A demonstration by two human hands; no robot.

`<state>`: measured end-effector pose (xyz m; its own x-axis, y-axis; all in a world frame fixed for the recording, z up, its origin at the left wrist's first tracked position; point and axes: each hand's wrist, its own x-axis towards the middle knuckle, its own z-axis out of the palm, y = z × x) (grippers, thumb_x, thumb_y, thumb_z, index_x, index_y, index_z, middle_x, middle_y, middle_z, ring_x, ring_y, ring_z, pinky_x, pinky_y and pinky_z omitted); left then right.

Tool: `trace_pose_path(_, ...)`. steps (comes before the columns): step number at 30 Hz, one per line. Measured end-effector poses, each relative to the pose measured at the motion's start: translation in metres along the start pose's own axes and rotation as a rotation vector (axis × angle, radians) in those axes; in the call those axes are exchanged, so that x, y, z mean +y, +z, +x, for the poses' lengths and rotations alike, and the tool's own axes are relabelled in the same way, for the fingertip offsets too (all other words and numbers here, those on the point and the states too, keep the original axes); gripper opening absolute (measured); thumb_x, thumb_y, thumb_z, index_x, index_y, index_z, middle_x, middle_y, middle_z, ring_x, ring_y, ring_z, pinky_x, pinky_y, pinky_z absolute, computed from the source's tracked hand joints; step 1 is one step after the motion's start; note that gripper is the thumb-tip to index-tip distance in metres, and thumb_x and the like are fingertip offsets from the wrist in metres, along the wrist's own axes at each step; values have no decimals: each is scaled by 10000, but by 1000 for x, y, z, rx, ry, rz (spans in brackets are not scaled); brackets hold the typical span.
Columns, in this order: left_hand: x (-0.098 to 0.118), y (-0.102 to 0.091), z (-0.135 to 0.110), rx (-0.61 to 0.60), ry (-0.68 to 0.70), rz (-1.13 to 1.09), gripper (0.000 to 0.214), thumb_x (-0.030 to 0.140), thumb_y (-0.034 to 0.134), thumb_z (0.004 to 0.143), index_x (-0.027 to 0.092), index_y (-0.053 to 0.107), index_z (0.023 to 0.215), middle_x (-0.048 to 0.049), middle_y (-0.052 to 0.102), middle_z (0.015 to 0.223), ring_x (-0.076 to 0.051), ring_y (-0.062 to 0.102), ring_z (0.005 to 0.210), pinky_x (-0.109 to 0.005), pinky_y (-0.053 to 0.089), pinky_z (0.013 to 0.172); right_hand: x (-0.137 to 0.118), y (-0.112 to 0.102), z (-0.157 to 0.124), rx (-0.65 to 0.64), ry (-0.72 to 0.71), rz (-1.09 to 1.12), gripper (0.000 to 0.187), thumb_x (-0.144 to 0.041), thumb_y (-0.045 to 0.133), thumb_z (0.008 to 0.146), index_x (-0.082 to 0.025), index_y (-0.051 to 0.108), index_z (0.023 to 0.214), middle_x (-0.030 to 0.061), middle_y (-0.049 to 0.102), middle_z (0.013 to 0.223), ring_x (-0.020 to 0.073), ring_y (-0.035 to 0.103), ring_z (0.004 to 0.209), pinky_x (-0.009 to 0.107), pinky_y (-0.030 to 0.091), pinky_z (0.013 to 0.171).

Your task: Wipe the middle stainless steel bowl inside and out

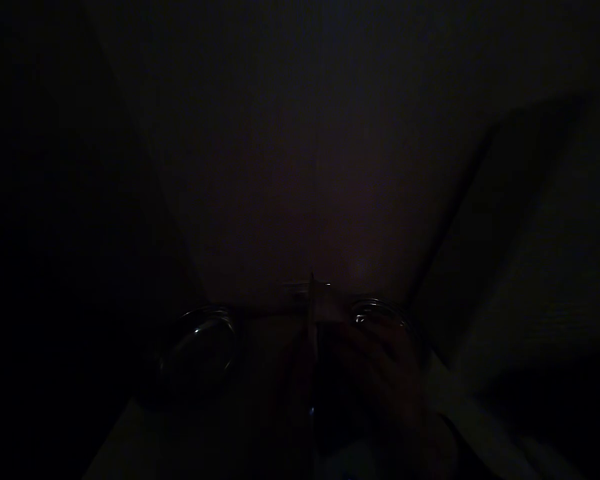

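Observation:
The picture is almost black. Low in the middle I faintly make out my right hand (387, 380), with a pale sleeve (460, 413) running off to the lower right. Just left of it a thin upright object (312, 313) with a pale pointed top catches a little light. The dark hides the fingers, so I cannot say whether they hold it. A round glass rim (380, 312) glints right behind the hand. My left hand does not show.
A round shiny thing, perhaps a glass bowl or lid (200, 350), lies at lower left. A dim flat surface (305, 167) rises behind. A darker slanted band (500, 220) crosses the right side.

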<state>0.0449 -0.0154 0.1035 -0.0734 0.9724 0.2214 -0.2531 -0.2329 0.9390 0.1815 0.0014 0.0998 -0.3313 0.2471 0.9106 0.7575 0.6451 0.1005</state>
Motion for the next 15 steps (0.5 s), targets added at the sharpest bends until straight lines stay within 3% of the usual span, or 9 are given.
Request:
trace_pose_path(3,0,0,-1,4,6,-3,303,352,536,893,153,586,1117,-75,616,1091,-168,614,903,-355,537,767,2,2,2,20,4,-10,213,-224,462,941,-172,653,1022,73,723,1010,212,587,972,422,464,929)
trace_pose_path(9,4,-4,7,58,48,9,277,349,515,905,172,597,1101,-78,614,1112,-161,610,911,-350,534,782,-11,4,1,22,-49,115,184,-149,499,926,-178,681,912,15,742,932,152,605,942,352,411,1000)
trace_pose_path(15,0,-8,12,134,109,22,244,405,633,817,185,651,919,-48,671,911,-156,628,822,-273,529,682,-12,2,-1,22,-105,110,250,-155,443,967,-195,678,892,-30,751,908,121,610,939,335,355,1054)
